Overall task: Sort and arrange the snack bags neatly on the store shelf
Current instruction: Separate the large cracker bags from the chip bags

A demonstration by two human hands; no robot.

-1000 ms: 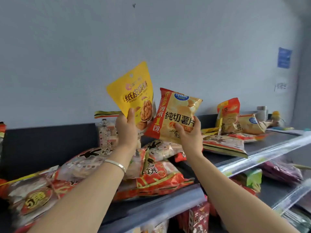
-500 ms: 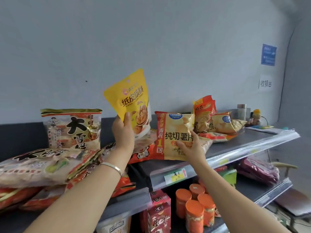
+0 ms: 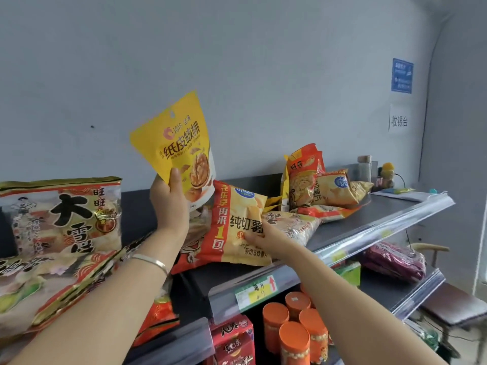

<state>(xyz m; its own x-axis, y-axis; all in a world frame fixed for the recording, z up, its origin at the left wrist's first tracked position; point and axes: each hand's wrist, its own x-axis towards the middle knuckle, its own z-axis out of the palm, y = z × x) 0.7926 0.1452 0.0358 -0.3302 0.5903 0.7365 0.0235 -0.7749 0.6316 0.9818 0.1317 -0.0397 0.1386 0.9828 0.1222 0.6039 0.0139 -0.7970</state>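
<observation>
My left hand [image 3: 170, 206] grips a yellow walnut bag [image 3: 179, 151] by its lower corner and holds it upright above the top shelf [image 3: 350, 230]. My right hand [image 3: 263, 237] holds a yellow and red potato chip bag [image 3: 234, 227], which lies tilted on the shelf against other bags. A large rice cracker bag [image 3: 60, 214] stands upright at the left, with more flat bags [image 3: 52, 280] piled in front of it. At the far right of the shelf lie several orange and yellow snack bags [image 3: 324, 191].
The shelf's front rail carries a price label [image 3: 254, 291]. Below it stand orange-lidded canisters [image 3: 290, 327] and red boxes [image 3: 232, 341]. A purple bag [image 3: 392, 262] lies on the lower right shelf. Jars and bottles [image 3: 374, 169] stand at the far end near the wall.
My right hand has lowered the chip bag from the air onto the shelf. The walnut bag stays raised in my left hand. The view has shifted toward the shelf's right part.
</observation>
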